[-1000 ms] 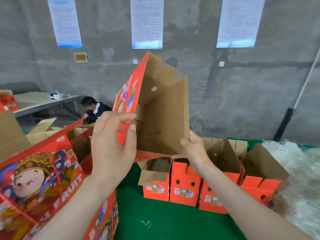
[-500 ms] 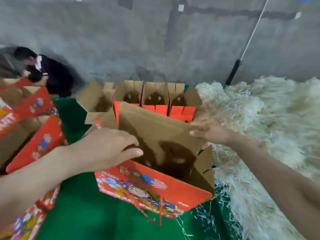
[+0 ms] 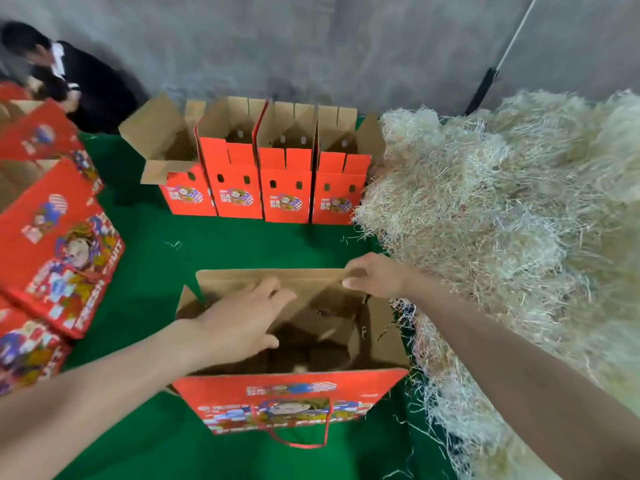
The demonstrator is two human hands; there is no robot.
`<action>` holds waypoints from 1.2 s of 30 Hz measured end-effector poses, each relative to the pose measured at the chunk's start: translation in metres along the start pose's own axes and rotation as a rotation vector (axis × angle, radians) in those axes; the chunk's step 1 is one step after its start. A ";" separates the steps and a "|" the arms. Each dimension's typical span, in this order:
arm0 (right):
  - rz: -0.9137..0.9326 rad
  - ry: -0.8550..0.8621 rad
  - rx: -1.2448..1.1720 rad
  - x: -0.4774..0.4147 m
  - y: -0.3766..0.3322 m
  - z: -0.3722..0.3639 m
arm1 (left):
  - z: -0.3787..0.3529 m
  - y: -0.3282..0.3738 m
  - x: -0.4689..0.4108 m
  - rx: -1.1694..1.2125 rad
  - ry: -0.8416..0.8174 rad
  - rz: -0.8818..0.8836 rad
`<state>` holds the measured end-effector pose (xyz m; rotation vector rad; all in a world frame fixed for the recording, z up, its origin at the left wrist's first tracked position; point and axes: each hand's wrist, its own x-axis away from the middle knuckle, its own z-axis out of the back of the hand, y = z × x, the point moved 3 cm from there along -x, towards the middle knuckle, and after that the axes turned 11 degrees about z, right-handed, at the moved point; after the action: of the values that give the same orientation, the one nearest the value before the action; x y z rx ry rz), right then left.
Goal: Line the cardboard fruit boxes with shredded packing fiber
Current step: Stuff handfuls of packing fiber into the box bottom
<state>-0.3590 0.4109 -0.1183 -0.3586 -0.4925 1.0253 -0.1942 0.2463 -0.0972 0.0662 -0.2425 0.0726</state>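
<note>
Recorded open red-printed, brown-lined cardboard fruit box (image 3: 294, 393) standing upright on green mat (image 3: 242, 244), mouth up, with red cord handle (image 3: 301, 443) hanging at near face. Saw no fiber inside; could not fully resolve dark, blurred interior.

Found left hand (image 3: 239, 320) reaching over box mouth, fingers (image 3: 268, 288) straight and spread flat against inner face of far flap, holding nothing. Found right hand (image 3: 374, 277) at right end of same flap, thumb and curled fingers pinching its top edge.

Noted large pale heap of shredded packing fiber (image 3: 502, 220) immediately right of box, with loose strands against its right wall. Noted row of four similar open boxes (image 3: 263, 188) beyond box, well apart, and flat stack of printed red cartons (image 3: 59, 244) left of box.

Judged step as spreading flaps before filling. Judged box light, stiff along creases, easily tipped while empty; best held by flap edge or rim, not cord. Judged fiber very light, springy, tangling, shedding; best taken as loose handful from heap edge nearest box, then pressed to bottom.
</note>
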 end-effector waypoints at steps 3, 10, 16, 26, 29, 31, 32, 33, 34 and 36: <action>0.017 0.027 -0.062 0.007 -0.001 0.001 | 0.001 -0.001 -0.023 -0.124 0.214 0.129; -0.051 0.036 0.037 0.038 -0.009 0.002 | 0.005 -0.014 -0.060 0.086 -0.010 0.155; -0.277 0.506 0.215 0.122 0.026 0.039 | 0.029 0.019 -0.071 0.088 -0.088 0.027; -0.787 0.519 0.026 0.174 0.138 0.065 | 0.065 0.170 -0.102 0.628 0.204 -0.146; -0.735 0.512 0.015 0.173 0.150 0.048 | 0.064 0.202 -0.115 0.718 0.142 -0.146; -0.706 0.652 -0.068 0.179 0.152 0.051 | 0.062 0.218 -0.124 0.794 0.088 -0.111; -0.674 0.741 -0.104 0.183 0.150 0.057 | 0.062 0.225 -0.128 0.862 0.049 -0.075; -0.615 0.833 -0.129 0.186 0.145 0.066 | 0.063 0.232 -0.132 0.958 -0.017 -0.027; -0.540 0.918 -0.155 0.188 0.139 0.075 | 0.065 0.238 -0.135 1.089 -0.113 0.022; -0.383 1.046 -0.187 0.192 0.118 0.092 | 0.067 0.252 -0.143 1.404 -0.344 0.096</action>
<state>-0.4125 0.6405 -0.0588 -0.8588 0.2927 0.3193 -0.3685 0.4834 -0.0522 1.4743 -0.5000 0.3185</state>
